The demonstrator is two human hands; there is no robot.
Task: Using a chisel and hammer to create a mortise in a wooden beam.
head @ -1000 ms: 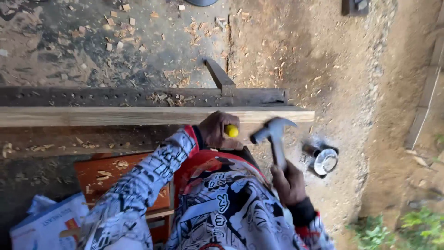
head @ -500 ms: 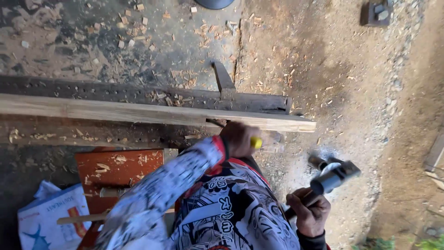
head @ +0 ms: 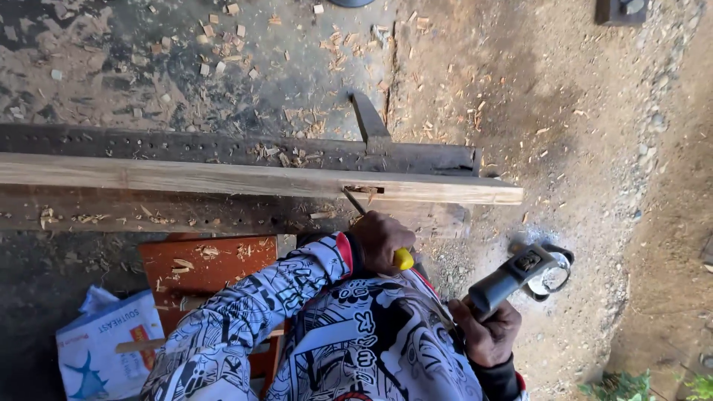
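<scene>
My left hand (head: pixel 380 241) grips a chisel with a yellow handle (head: pixel 403 258); its blade (head: pixel 354 201) slants up into a notch cut in the long pale wooden beam (head: pixel 223 178). My right hand (head: pixel 486 330) holds a hammer (head: pixel 520 271) by its grey handle, the head swung back to the right, away from the chisel. The beam lies across a dark perforated metal bench (head: pixel 245 152). Both sleeves are white with black print.
Wood chips litter the concrete beyond the bench. A red wooden stool (head: pixel 197 271) and a white-and-blue printed bag (head: pixel 104 345) sit at lower left. A round metal object (head: pixel 553 278) lies on the dirt behind the hammer head. Green plants (head: pixel 631 386) grow at bottom right.
The hammer, raised near the chisel a second ago, has swung down and out to the right. My left hand stays on the chisel at the beam's notch.
</scene>
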